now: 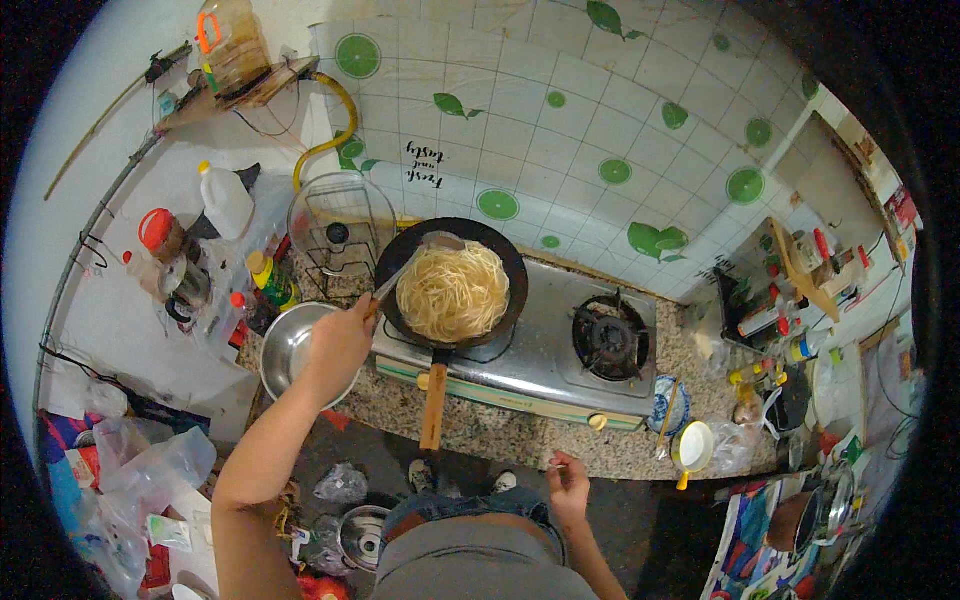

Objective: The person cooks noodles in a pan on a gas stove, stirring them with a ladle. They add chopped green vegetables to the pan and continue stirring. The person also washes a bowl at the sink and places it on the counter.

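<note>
My left hand grips the wooden handle of a metal cooking utensil, a turner or ladle. Its head lies along the far left rim of a dark wok, against a heap of pale noodles. The wok stands on the left burner of a two-burner gas stove, its wooden handle pointing toward me. Partly under my left forearm is a steel bowl. My right hand hovers by the counter's front edge, fingers loosely curled and apart, apparently holding nothing.
A glass lid leans on a wire rack left of the wok. Bottles crowd the left side. Right of the bare burner are a blue-and-white dish with chopsticks and a small yellow-handled pan. A tiled wall rises behind.
</note>
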A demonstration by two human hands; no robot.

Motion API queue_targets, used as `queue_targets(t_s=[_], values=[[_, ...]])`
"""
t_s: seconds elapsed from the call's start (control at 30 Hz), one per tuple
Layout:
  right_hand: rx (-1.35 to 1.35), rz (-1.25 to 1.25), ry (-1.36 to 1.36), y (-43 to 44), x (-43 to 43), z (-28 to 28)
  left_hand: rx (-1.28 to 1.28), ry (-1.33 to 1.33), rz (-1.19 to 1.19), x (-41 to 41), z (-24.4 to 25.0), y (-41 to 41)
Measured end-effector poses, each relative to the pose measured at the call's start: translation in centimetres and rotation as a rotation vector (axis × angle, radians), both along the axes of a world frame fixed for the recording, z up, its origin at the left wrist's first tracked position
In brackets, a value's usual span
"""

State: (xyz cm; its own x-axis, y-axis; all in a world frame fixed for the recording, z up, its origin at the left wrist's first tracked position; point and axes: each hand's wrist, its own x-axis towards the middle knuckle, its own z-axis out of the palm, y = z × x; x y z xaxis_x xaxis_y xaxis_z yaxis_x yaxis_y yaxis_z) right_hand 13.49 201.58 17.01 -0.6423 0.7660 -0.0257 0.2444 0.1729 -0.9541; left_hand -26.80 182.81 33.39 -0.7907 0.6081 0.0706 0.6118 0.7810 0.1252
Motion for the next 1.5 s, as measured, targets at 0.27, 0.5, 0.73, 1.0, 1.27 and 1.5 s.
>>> queue_targets(t_s=[0.27, 0.5, 0.73, 1.0, 1.27, 1.5], values=[[-0.028, -0.011, -0.058, -0.1, 0.2, 0.7, 0.206, -0.269, 0.103, -2.4, -8.0, 4.4], [-0.054, -0.01, -0.031, -0.5, 0.5, 0.5, 0.796, -1.76, 0.569, -2.3, -9.2, 5.1], [-0.024, 0.013, -0.069, -0.3, 0.2, 0.8, 0.852, -1.949, 0.595, -0.7, -6.9, 2.9], [0.047, -0.009, 0.002, -0.3, 0.0, -0.1, 0.589, -1.477, 0.515, -0.4, -2.9, 0.8], [-0.071, 0.02, -0.093, -0.2, 0.1, -0.3, 0.171, -0.366, 0.033, 1.0, 1.3, -0.5], [0.005, -0.008, -0.041, -0.2, -0.3, -0.2, -0.087, -0.074, -0.01, 1.1, 0.0, -1.8]])
